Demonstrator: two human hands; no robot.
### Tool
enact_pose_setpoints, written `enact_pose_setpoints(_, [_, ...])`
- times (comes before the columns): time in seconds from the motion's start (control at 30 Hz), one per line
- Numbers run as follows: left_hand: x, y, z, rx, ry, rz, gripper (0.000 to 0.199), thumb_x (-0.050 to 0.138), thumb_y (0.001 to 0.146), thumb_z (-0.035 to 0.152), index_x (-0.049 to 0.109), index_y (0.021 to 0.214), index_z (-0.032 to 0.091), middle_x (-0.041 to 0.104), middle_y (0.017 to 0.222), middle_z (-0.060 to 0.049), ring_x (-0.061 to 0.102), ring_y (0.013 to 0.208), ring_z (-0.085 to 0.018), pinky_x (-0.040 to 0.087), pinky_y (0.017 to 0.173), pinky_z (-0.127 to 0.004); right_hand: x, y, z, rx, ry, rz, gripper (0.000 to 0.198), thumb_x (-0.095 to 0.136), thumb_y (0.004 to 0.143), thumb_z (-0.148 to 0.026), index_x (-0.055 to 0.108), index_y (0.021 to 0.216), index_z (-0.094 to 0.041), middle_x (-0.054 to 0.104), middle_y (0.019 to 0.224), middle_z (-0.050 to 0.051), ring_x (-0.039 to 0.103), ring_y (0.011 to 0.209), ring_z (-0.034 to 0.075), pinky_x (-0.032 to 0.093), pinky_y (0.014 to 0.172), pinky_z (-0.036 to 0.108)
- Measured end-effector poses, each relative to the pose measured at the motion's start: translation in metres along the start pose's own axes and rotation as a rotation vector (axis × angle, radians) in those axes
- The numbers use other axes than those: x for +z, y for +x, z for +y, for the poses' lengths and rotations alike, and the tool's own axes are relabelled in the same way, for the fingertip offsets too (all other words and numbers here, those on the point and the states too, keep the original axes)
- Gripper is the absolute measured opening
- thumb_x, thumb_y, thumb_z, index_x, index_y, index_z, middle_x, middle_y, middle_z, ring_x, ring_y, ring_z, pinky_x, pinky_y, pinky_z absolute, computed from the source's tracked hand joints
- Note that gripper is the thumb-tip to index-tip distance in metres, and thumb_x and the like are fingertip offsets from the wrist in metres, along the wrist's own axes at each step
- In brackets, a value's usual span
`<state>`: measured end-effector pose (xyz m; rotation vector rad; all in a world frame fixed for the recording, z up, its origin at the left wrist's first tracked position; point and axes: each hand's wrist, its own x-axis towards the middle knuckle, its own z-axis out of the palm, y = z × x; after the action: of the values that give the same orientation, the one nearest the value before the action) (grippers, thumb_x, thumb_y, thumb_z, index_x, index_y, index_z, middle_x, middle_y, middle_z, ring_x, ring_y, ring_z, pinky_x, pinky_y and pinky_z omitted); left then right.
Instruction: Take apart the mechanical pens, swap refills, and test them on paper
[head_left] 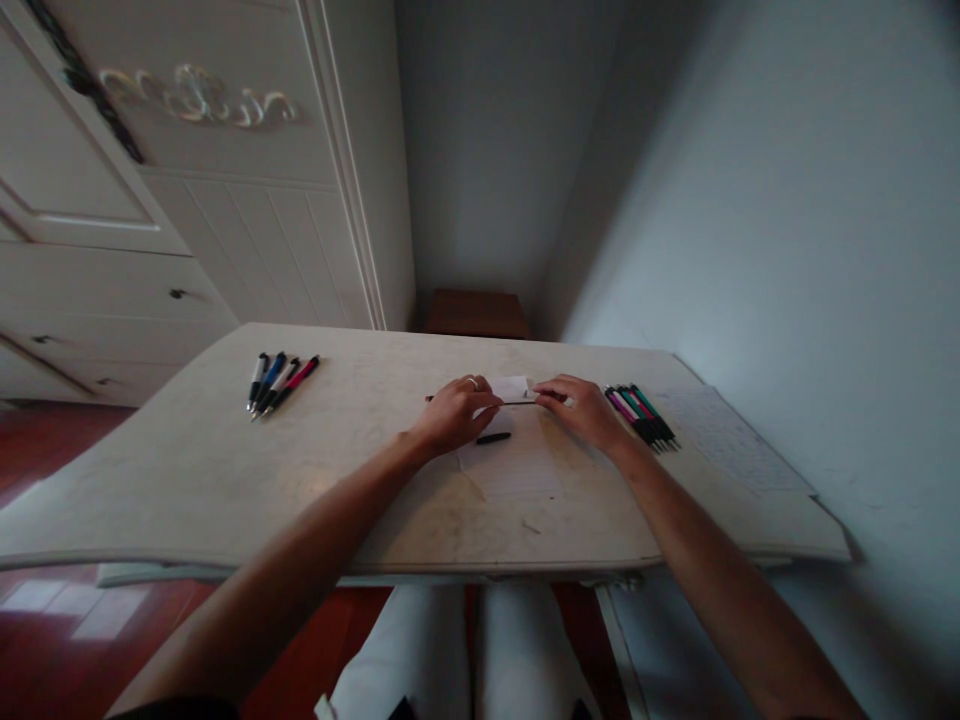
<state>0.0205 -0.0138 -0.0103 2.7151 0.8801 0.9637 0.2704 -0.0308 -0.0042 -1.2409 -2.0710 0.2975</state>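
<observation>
My left hand (457,412), with a ring on one finger, is closed around a pen mostly hidden in the fingers; its dark end (429,398) sticks out on the left. A thin dark rod like a pen refill (519,403) spans the gap between my two hands. My right hand (574,405) pinches the rod's right end. Just below my left hand, a short black pen part (493,437) lies on a lined sheet of paper (517,470). A small white piece of paper (510,387) sits behind the rod.
Several pens (281,385) lie side by side at the table's left. Another row of pens (643,418) is right of my right hand, beside a written sheet (724,435). The white table (360,480) has a wall (787,250) at its right and a cabinet (262,220) behind left.
</observation>
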Motion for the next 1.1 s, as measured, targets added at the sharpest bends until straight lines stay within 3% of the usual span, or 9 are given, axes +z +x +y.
enact_pose_setpoints(0.33, [0.003, 0.000, 0.000, -0.028, 0.018, -0.025, 0.020, 0.055, 0.092, 0.023, 0.074, 0.099, 0.020, 0.068, 0.092, -0.008, 0.061, 0.087, -0.019, 0.050, 0.081, -0.034, -0.017, -0.002, 0.034, 0.090, -0.119, -0.085, 0.013, 0.068, 0.080, -0.015, 0.077, 0.085, -0.022, 0.073, 0.087, 0.005, 0.066, 0.079, 0.019, 0.051, 0.075, 0.032])
enact_pose_setpoints(0.63, [0.003, 0.009, -0.002, -0.149, 0.186, -0.125, 0.021, 0.057, 0.092, 0.027, 0.076, 0.085, 0.019, 0.067, 0.092, -0.009, 0.058, 0.088, -0.023, 0.047, 0.080, -0.039, -0.011, -0.003, 0.027, 0.076, -0.110, -0.131, 0.013, 0.067, 0.083, -0.017, 0.078, 0.086, -0.022, 0.070, 0.084, 0.005, 0.065, 0.079, 0.018, 0.050, 0.077, 0.031])
enact_pose_setpoints(0.9, [0.012, 0.012, -0.007, -0.148, 0.237, -0.125, 0.020, 0.056, 0.093, 0.024, 0.073, 0.088, 0.015, 0.067, 0.094, -0.010, 0.057, 0.094, -0.025, 0.045, 0.081, -0.038, -0.007, -0.003, 0.031, 0.071, -0.103, -0.093, 0.013, 0.065, 0.085, -0.018, 0.077, 0.089, -0.022, 0.072, 0.087, 0.006, 0.066, 0.083, 0.020, 0.050, 0.080, 0.032])
enact_pose_setpoints(1.1, [0.006, 0.012, -0.007, -0.231, 0.215, -0.084, 0.018, 0.056, 0.093, 0.023, 0.072, 0.091, 0.017, 0.067, 0.098, -0.008, 0.057, 0.096, -0.023, 0.044, 0.085, -0.036, -0.006, 0.000, 0.033, 0.092, -0.085, -0.004, 0.017, 0.063, 0.084, -0.013, 0.077, 0.092, -0.020, 0.074, 0.092, 0.007, 0.068, 0.087, 0.020, 0.051, 0.083, 0.032])
